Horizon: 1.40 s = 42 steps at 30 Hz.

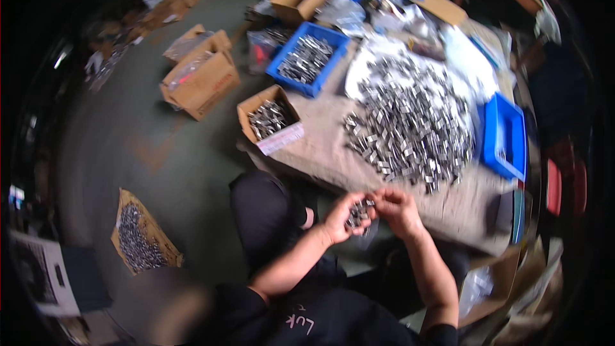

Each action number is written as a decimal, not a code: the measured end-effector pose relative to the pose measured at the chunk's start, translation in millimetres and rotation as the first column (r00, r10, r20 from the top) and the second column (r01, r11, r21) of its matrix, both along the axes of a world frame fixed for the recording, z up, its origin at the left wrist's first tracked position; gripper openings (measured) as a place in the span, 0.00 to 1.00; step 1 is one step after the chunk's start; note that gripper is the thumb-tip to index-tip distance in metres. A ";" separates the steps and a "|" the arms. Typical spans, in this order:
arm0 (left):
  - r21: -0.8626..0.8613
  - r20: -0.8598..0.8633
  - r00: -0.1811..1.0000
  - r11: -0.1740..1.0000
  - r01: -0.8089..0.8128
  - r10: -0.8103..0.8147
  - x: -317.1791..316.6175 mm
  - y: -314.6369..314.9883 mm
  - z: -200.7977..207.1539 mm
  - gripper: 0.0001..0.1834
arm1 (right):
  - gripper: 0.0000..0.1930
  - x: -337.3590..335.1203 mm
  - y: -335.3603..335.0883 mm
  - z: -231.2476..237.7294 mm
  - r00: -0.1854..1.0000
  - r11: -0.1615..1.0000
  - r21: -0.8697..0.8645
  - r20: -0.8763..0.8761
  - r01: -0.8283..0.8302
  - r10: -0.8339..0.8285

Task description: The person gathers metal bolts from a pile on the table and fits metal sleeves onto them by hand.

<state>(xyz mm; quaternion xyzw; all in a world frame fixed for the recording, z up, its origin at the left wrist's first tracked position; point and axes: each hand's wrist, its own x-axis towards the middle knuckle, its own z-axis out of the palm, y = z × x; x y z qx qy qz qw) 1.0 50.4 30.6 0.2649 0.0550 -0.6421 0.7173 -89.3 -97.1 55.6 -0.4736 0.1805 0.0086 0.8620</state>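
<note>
Several small shiny metal pieces [359, 214] lie in my left hand [339, 219], its fingers curled round them at the table's near edge. Close against it on the right is my right hand [398, 210], fingertips pinched together beside those pieces. Whatever sits between the right fingertips is too small and blurred to make out. Beneath the hands hangs something translucent [366, 238], partly hidden. Beyond them a large heap of similar bent metal pieces [416, 125] spreads over a white sheet [360, 67] on the cloth-covered table [320, 154].
A cardboard box [291, 136] and a blue bin [314, 88], both holding metal pieces, stand at the table's left. Another blue bin [522, 147] is at the right. An open carton [208, 93] and a flattened cardboard piece [170, 253] bearing small parts are on the floor.
</note>
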 end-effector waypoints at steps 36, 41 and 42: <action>0.126 0.492 0.864 0.974 -0.189 0.104 -16.5 14.2 51.6 0.11 | 0.19 -22.7 22.2 0.3 0.943 0.967 0.106 0.218 0.232 -0.250; 0.079 0.575 0.810 0.978 -0.194 0.114 -16.1 15.0 50.6 0.12 | 0.16 -26.9 20.5 -2.0 0.970 0.982 0.079 0.157 0.172 -0.183; 0.081 0.575 0.811 0.978 -0.193 0.112 -16.9 13.8 51.3 0.12 | 0.14 -27.5 20.6 -1.1 0.970 0.979 0.098 0.153 0.177 -0.191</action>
